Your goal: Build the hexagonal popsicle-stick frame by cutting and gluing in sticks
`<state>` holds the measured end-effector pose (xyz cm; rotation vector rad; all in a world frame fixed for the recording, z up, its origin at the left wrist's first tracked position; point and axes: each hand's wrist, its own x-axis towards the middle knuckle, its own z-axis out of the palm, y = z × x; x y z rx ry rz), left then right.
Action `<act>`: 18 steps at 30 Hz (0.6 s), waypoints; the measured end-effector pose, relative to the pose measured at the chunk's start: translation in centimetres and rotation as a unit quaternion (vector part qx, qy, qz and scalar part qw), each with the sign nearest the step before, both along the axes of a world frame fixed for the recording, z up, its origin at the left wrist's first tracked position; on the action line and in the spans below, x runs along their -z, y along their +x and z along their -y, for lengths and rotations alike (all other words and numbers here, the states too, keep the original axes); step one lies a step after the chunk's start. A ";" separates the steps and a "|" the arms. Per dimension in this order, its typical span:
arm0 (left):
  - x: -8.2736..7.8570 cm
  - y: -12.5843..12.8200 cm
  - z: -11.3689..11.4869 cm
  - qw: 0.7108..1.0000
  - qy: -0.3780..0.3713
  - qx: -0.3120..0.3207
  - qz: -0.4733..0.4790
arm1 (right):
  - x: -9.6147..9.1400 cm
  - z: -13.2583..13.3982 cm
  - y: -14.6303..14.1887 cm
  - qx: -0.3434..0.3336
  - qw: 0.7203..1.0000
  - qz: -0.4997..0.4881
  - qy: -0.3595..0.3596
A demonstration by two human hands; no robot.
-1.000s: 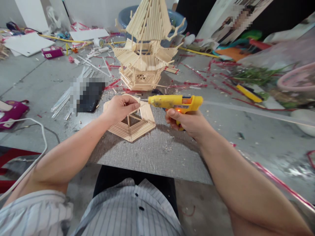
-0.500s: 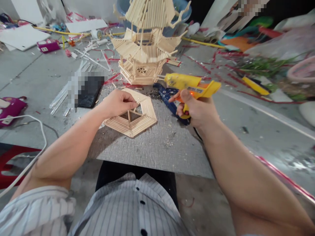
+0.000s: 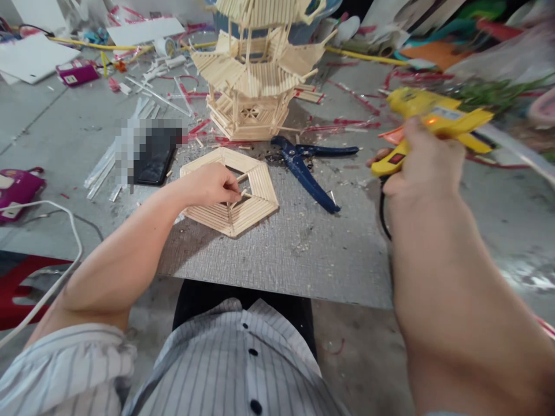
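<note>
My left hand [image 3: 214, 185] is closed in a pinch on a short wooden stick [image 3: 245, 195] over the middle opening of a flat hexagonal frame [image 3: 255, 215]. Rows of thin wooden sticks make up that frame, which lies on a grey board. Off to the right, my right hand [image 3: 427, 159] grips a yellow hot glue gun [image 3: 437, 115] with an orange light glowing on its side. Its nozzle points left, away from the frame. Between the hands rest blue-handled pliers or cutters [image 3: 310, 179], their handles spread.
Behind the frame stands a pagoda model [image 3: 260, 78] of wooden sticks. A dark phone [image 3: 156, 155] lies at the left beside clear glue sticks [image 3: 102, 170]. Further left are a purple box-like item [image 3: 19, 190] and a white cable [image 3: 71, 222]. Red-edged strips litter the grey surface.
My right hand has swung the glue gun right and away from the frame, uncovering the blue-handled tool. My left hand stays over the frame's centre, its fingertips slightly lower.
</note>
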<state>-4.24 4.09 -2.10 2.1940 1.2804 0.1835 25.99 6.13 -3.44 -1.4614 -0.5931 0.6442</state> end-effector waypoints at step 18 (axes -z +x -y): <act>-0.6 0.7 -1.2 0.996 -0.062 0.042 -0.045 | 0.6 -1.7 3.3 0.103 0.987 -0.090 -0.082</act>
